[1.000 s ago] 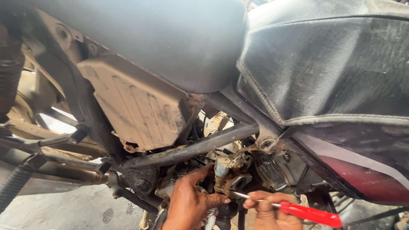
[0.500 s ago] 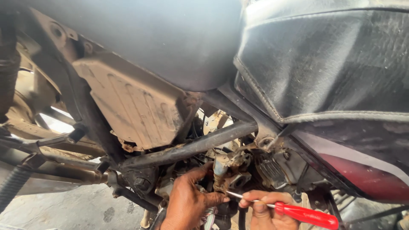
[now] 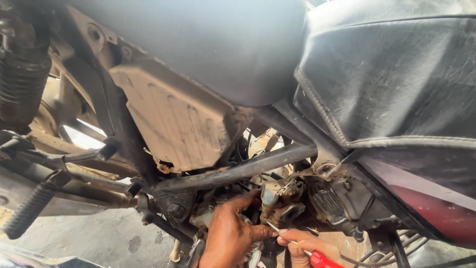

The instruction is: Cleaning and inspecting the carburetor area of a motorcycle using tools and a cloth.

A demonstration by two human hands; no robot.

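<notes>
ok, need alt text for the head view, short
Two bare hands work low in a dusty motorcycle's engine bay: the left hand grips a small metal part, the carburetor, while the right hand holds a red-handled screwdriver with its tip against that part. Above sit the frame tube, a dusty side cover and the black seat.

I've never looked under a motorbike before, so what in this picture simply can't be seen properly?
- Head view: the tip of the red-handled screwdriver disappears among grimy engine parts, so what it touches is unclear.
- The screwdriver's handle and the right hand are cut by the bottom edge.
- The left hand covers the parts behind it.
- The dusty tan side cover hides whatever lies behind it.
</notes>
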